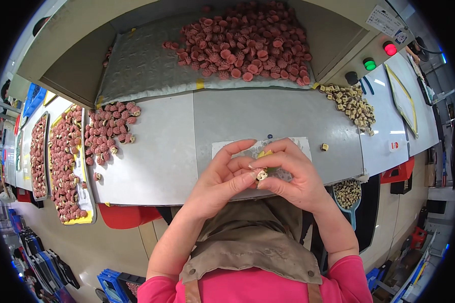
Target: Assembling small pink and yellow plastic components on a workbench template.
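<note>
Head view: the person's left hand [222,183] holds a small red-and-cream piece [261,174] in a narrow pinch between thumb and fingers, close to the near edge of the table [151,171]. The right hand [297,179] meets it from the right, its thumb and forefinger bent to a narrow gap about the same piece; how firmly these press on it I cannot tell. A pale board [302,145] lies beneath the hands, with a small dark bit [269,136] at its far edge. To the right of the board one cube [324,147], cream and brown, sits alone, and farther off to the right spreads a heap of similar cubes [356,107]. On the far side, under a housing, lies a large pile of red cup-shaped shells [247,43] on a grey mat [141,63]. At the left is a cluster of red pieces [108,131] showing some cream, and left of it a yellow-edged tray [89,207] full of similar ones. A light-blue container [357,208] of small cubes stands at the near right, below the tabletop
</note>
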`<state>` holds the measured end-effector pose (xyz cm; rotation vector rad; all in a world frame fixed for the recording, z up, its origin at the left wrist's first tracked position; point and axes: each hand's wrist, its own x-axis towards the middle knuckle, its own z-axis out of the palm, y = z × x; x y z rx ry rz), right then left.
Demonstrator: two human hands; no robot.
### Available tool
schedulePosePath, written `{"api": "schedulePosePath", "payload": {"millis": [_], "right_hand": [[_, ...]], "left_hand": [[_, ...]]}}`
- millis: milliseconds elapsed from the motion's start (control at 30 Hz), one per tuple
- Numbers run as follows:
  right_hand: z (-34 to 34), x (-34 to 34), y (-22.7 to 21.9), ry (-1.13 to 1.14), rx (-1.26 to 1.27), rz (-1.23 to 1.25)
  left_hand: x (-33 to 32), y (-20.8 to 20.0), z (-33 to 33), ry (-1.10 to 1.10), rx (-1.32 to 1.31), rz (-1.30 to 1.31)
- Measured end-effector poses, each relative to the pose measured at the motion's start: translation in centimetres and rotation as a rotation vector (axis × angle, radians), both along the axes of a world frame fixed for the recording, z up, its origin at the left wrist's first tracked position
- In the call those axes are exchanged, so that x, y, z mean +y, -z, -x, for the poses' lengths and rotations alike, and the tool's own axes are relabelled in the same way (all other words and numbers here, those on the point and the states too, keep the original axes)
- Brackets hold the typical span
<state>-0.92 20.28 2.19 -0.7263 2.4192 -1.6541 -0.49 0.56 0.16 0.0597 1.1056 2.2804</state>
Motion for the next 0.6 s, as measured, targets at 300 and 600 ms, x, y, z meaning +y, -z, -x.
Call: {"api": "schedulePosePath", "payload": {"millis": [300, 600], "right_hand": [[-0.1, 0.0, 0.8, 0.062, 0.087, 0.026], [-0.3, 0.4, -0.8, 0.058, 0.326, -0.123]], "left_hand": [[0.6, 0.0, 0.3, 0.035, 0.066, 0.092], [1.0, -1.2, 0.5, 0.155, 0.032, 0.071]]}}
